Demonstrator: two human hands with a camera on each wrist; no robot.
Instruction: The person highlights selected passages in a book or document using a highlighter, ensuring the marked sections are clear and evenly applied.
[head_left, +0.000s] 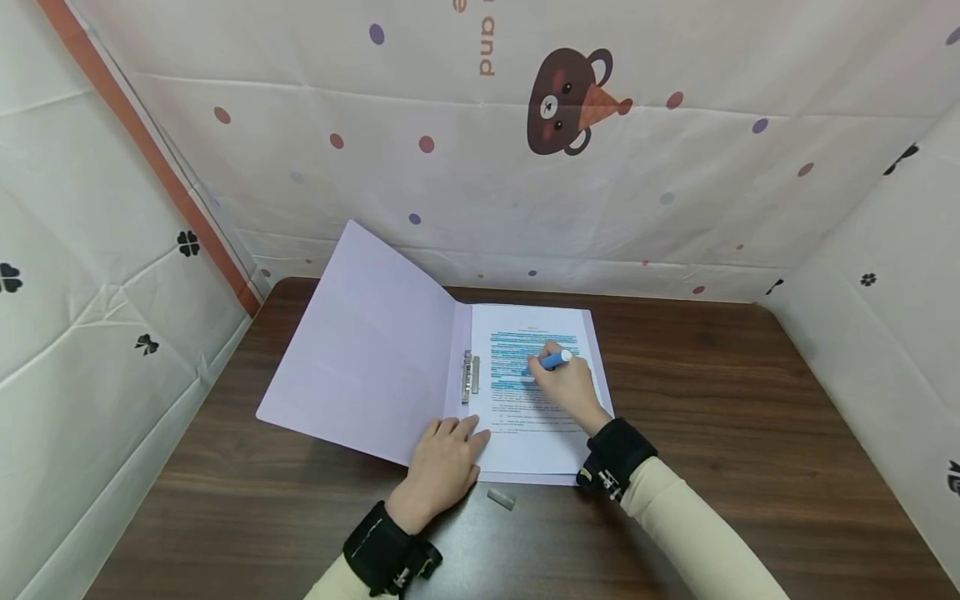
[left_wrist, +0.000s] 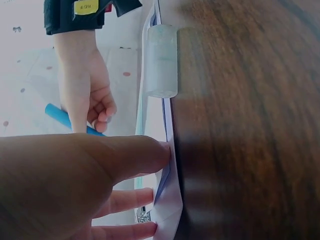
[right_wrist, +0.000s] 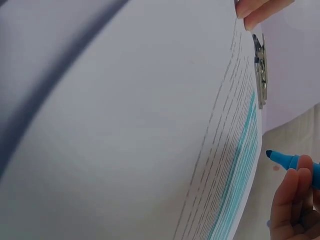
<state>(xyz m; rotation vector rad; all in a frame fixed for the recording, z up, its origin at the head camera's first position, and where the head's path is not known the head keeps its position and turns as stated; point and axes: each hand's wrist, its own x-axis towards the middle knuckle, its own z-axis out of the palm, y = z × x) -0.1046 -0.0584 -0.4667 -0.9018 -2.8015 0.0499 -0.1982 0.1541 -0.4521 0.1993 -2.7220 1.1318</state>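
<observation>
A blue highlighter [head_left: 556,360] is pinched in my right hand [head_left: 572,388]; the right wrist view shows its dark chisel tip [right_wrist: 269,153] uncapped, pointing towards the page. Below it lies a printed sheet [head_left: 531,450], its upper lines streaked with blue. The sheet sits in an open lilac folder [head_left: 367,342] with a metal clip [head_left: 467,377] near the spine. My left hand [head_left: 442,461] rests with fingers spread on the folder's lower edge and the sheet's bottom left corner. Just below that edge, a small pale grey cylinder [head_left: 501,498] lies on its side.
A dark wood-grain table [head_left: 720,400] carries everything. Behind it hangs a white cloth with dots and a bear [head_left: 558,100]. White cloth walls [head_left: 885,350] stand on both sides. The folder's cover spreads out to the left.
</observation>
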